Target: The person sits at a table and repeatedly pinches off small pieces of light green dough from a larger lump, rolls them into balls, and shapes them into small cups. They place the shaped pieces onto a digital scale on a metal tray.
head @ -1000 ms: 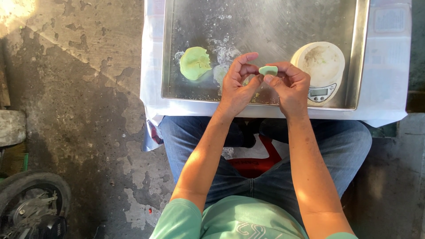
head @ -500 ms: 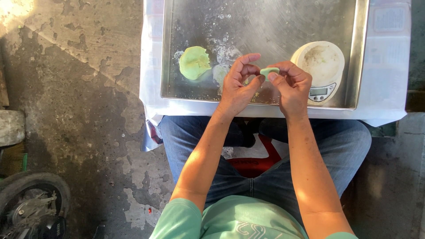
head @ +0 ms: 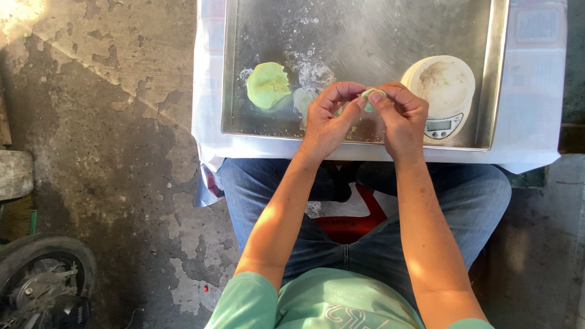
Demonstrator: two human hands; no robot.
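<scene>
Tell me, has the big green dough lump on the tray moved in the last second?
No. The green dough lump sits at the same spot by the steel tray's left rim, apart from both hands.

The lump of dough (head: pixel 268 85) on the tray (head: pixel 365 36) is pale green, and the small piece of dough (head: pixel 372 96) pinched between the fingers (head: pixel 359 100) is a lighter, whitish green. The tray is dull silver-grey, smeared with white flour. The round scale (head: pixel 442 88) is cream-white, dusted brownish on top, with a grey display. The table (head: pixel 530 61) cover is white. The jeans (head: pixel 475 201) are dark blue, the shirt (head: pixel 317 304) mint green with a pale print, the stool (head: pixel 353 222) red. The floor (head: pixel 103 134) is blotchy grey with lighter worn patches.
</scene>
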